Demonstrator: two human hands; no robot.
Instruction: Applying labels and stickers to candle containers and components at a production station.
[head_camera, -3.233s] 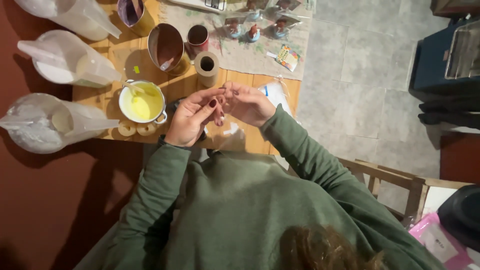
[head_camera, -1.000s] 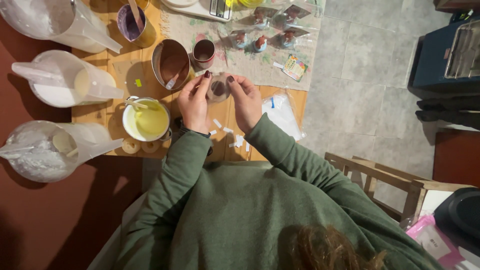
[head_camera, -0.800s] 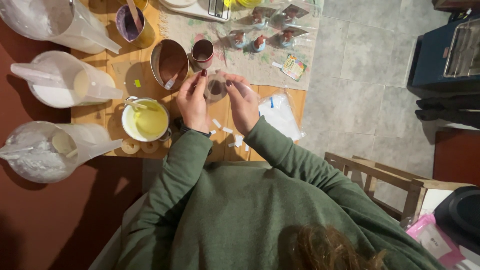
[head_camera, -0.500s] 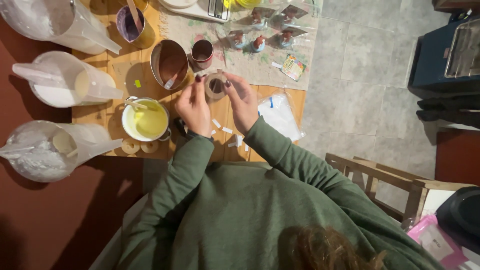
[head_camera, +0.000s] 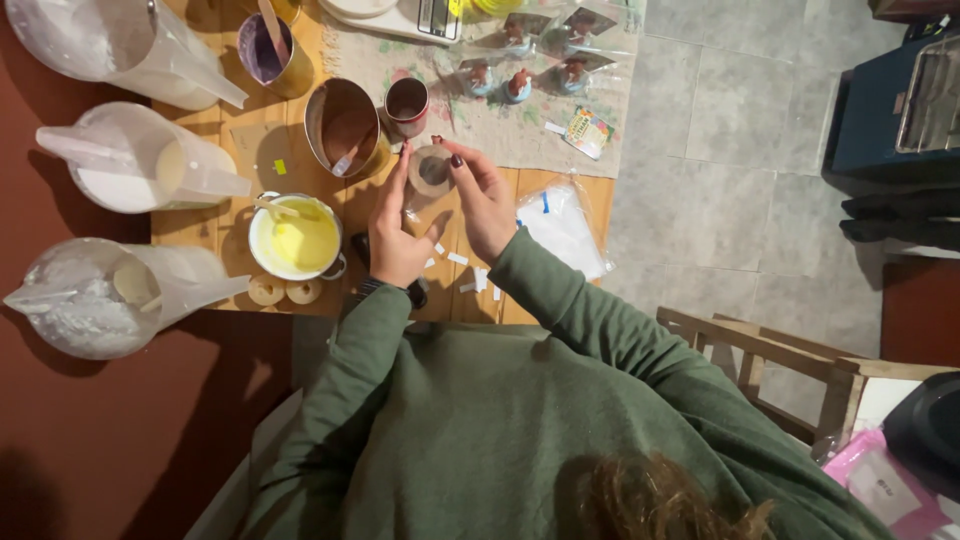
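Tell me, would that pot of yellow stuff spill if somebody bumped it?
Probably. The small white pot looks nearly full of yellow liquid and has no lid, so a hard push could slosh it. It seems wide and low, so tipping looks unlikely. Its handle sits close to the left hand.

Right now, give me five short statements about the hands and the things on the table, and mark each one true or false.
1. Both hands hold a small round container between them. True.
2. The small pot left of the left hand holds blue liquid. False: its contents are yellow.
3. Three clear plastic jugs, such as the middle one, stand along the table's left side. True.
4. The right hand lies flat on the plastic bag. False: it is raised at the container, apart from the bag.
5. The person wears a red sleeve. False: green.
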